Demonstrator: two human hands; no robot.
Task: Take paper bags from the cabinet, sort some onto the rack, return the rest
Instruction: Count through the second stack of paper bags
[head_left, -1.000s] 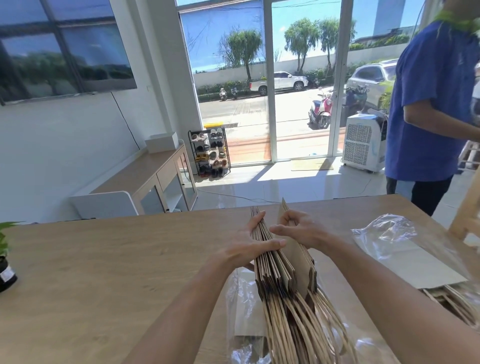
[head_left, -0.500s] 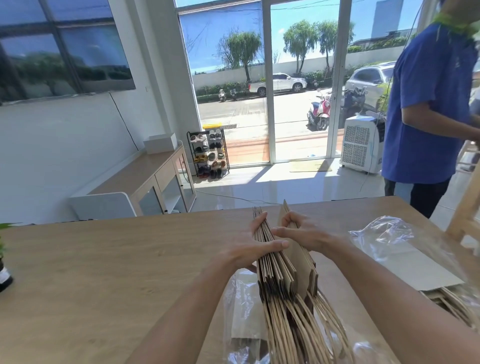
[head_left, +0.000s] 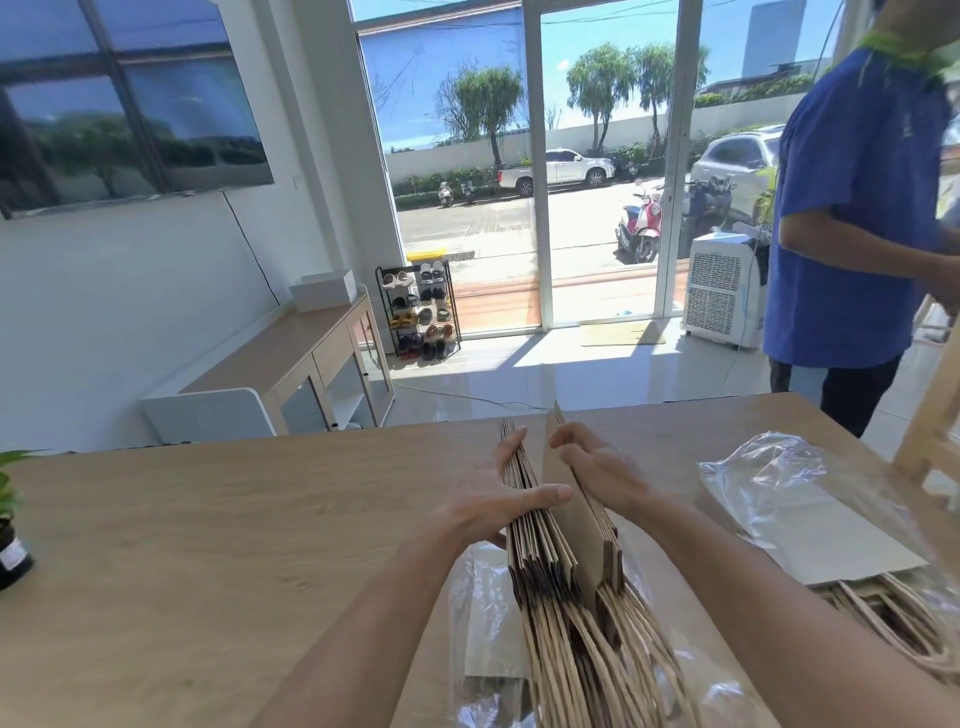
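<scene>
A thick stack of flat brown paper bags (head_left: 550, 551) stands on edge on the wooden table (head_left: 218, 545), twisted paper handles pointing toward me. My left hand (head_left: 488, 509) grips the left part of the stack, thumb lying across the top edges. My right hand (head_left: 597, 467) holds the right part, fingers curled over the top of one bag that sticks up in the gap between the two parts. A second bundle of bags in clear plastic (head_left: 831, 530) lies flat at the right.
Loose clear plastic wrap (head_left: 483, 623) lies under the stack. A potted plant (head_left: 10, 525) sits at the table's left edge. A person in a blue shirt (head_left: 857, 218) stands beyond the far right corner. A low cabinet (head_left: 311, 374) lines the left wall.
My hands have spread the stack slightly wider, opening the gap around the raised bag. The stack stays in the same spot on the table.
</scene>
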